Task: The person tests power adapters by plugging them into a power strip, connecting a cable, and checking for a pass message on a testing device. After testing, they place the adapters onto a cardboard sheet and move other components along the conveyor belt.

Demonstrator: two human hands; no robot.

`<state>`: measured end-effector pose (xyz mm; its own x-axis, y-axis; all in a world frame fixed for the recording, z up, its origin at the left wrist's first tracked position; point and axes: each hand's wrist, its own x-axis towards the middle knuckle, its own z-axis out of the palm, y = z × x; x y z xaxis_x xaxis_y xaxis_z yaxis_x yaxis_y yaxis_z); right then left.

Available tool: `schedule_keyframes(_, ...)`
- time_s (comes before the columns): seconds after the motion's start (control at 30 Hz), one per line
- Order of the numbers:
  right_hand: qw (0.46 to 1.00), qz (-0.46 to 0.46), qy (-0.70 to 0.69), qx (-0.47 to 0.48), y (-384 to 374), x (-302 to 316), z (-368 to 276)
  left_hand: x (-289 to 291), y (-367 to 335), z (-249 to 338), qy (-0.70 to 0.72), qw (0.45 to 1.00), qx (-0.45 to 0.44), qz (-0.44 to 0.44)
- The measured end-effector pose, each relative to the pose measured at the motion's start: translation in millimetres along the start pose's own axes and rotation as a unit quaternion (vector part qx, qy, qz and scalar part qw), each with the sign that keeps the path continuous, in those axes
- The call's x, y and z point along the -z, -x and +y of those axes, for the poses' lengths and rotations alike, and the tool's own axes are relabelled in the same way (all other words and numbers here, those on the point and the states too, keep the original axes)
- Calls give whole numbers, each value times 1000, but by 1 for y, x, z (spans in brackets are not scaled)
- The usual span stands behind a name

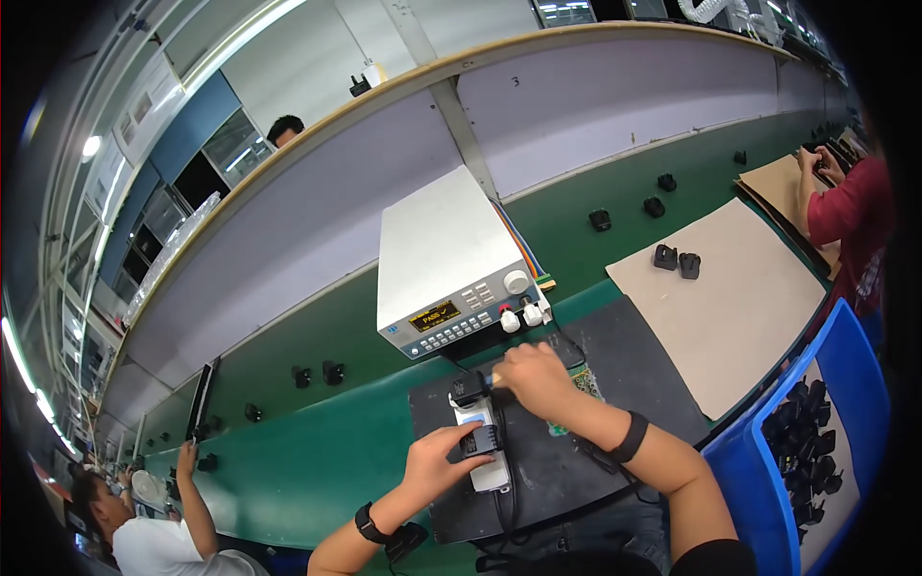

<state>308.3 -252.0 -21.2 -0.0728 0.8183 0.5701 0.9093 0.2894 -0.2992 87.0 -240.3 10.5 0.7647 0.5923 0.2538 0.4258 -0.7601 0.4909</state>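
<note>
My left hand (437, 465) grips a black power adapter (479, 440) between thumb and fingers, over a white power strip (493, 477) on a dark mat. At the strip's far end sits another black adapter (467, 388). My right hand (531, 372) is closed beside that far adapter, fingertips pinched together at its right side. A small bluish bit shows at those fingertips, too small to name. Behind my hands stands a white and grey test instrument (451, 264) with a lit screen, knobs and white plugs in its front. A green circuit board (586, 384) lies partly behind my right forearm.
A blue bin (744, 480) of black adapters (807, 442) stands at the right. Two adapters (677, 259) lie on a beige cardboard sheet (711, 326). Several more dot the green bench (288, 451). Black cables run beside the strip. Co-workers (850, 211) sit at both sides.
</note>
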Motion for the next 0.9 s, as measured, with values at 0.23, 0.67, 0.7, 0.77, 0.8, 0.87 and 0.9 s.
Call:
schedule_keyframes(0.23, 981, -94, -150, -75, 56, 37, -24, -3, 3, -6, -46, 999, -24, 11)
schedule_keyframes(0.67, 969, -45, -239, -36, 66, 26, -30, -6, 3, -2, -28, 999, -13, 13)
schedule_keyframes(0.7, 970, -55, -235, -31, 65, 27, -29, -7, 3, -2, -28, 999, -13, 12)
schedule_keyframes(0.77, 969, -52, -236, -43, 66, 28, -31, -7, 3, -2, -21, 1000, -7, 10)
schedule_keyframes(0.8, 968, -49, -238, -55, 66, 28, -32, -7, 3, -2, -21, 1000, -8, 9)
schedule_keyframes(0.87, 971, -53, -230, -34, 65, 25, -31, -7, 3, -2, -20, 1000, -9, 11)
schedule_keyframes(0.9, 973, -56, -222, -13, 65, 24, -30, -7, 2, -2, -19, 1000, -8, 10)
